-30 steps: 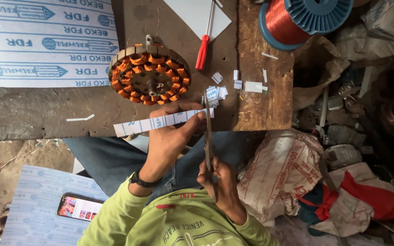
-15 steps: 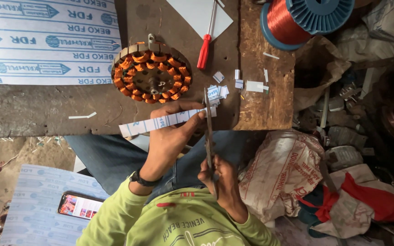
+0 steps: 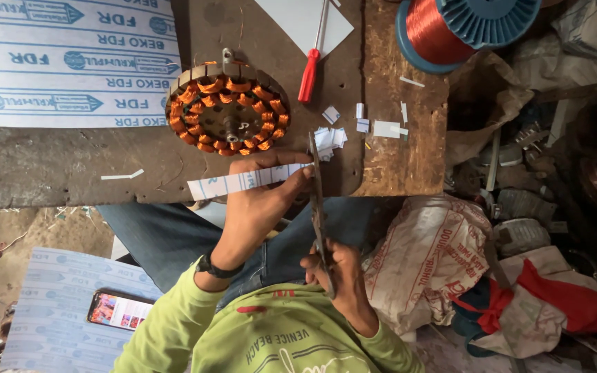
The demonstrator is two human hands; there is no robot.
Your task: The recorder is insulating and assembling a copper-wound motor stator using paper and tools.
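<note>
My left hand [image 3: 257,207] pinches a long white paper strip [image 3: 226,184] with blue print and holds it level over the edge of the brown work board [image 3: 50,166]. Gripped around their handles, a pair of long scissors [image 3: 316,183] points away from me in my right hand [image 3: 336,266]. Their blades meet the strip's right end. Just beyond lies a round motor stator [image 3: 227,107] wound with copper coils. Small cut paper pieces [image 3: 329,137] lie to its right.
A red-handled screwdriver [image 3: 310,76] lies on a white sheet at the back. A blue spool of copper wire [image 3: 450,27] stands far right. A printed white sheet [image 3: 57,62] covers the far left. A phone [image 3: 119,309] lies near my left elbow, and sacks [image 3: 430,255] pile up on the right.
The strip has slid a little to the right towards the scissor blades. Both hands stay in nearly the same place.
</note>
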